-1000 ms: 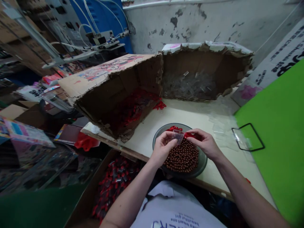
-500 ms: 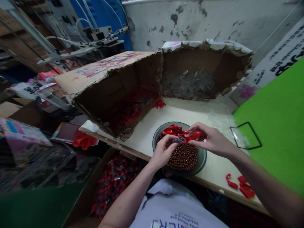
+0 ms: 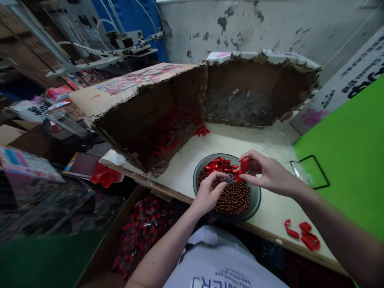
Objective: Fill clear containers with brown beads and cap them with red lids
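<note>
Red piece (image 3: 244,165) in right hand (image 3: 270,174), clear sleeve (image 3: 226,179) in left hand (image 3: 208,193), hands just apart above one bowl (image 3: 258,200)

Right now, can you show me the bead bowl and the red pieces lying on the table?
Bead bowl (image 3: 257,202), head view, on its right rim.
Red pieces (image 3: 310,242), head view, on the largest piece.

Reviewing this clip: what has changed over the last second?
The right hand has drawn rightward, turning a glossy red plastic piece upright in its fingers. The left hand still pinches a small clear plastic piece, now lower over the brown beads. The grey glass bowl and torn cardboard box stayed put.
</note>
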Available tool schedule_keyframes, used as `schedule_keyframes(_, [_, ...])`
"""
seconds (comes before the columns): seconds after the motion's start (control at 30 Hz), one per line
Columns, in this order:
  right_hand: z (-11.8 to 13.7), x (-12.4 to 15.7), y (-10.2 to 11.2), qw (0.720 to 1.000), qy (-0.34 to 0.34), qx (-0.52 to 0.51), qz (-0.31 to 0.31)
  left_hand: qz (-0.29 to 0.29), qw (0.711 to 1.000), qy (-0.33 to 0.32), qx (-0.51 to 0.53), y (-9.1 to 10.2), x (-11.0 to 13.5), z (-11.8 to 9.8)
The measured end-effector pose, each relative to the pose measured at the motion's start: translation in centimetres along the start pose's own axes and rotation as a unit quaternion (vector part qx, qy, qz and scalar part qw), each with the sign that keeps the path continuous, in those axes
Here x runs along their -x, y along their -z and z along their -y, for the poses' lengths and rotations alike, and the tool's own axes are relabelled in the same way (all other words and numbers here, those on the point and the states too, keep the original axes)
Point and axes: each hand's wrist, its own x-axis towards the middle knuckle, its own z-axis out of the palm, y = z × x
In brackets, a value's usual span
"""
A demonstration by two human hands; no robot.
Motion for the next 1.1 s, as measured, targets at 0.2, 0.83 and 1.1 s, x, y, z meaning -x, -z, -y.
schedule_keyframes(0.2, [0.2, -0.1, -0.7, 0.999, -0.018, -0.017, 0.045, 0.002, 1.000, -0.002, -0.005, -0.4, 0.3, -0.3])
schedule_keyframes(0.83, [-0.3, 0.3, -0.3, 0.987, -0.063, -0.098, 0.111, 0.045, 0.998, 0.001, -0.052, 0.6, 1.0, -1.7])
schedule_keyframes(1.1, [-0.5, 0.5, -0.6, 0.988, -0.064, -0.089, 0.112, 0.068, 0.993, -0.026, -0.095, 0.9, 0.9, -2.3])
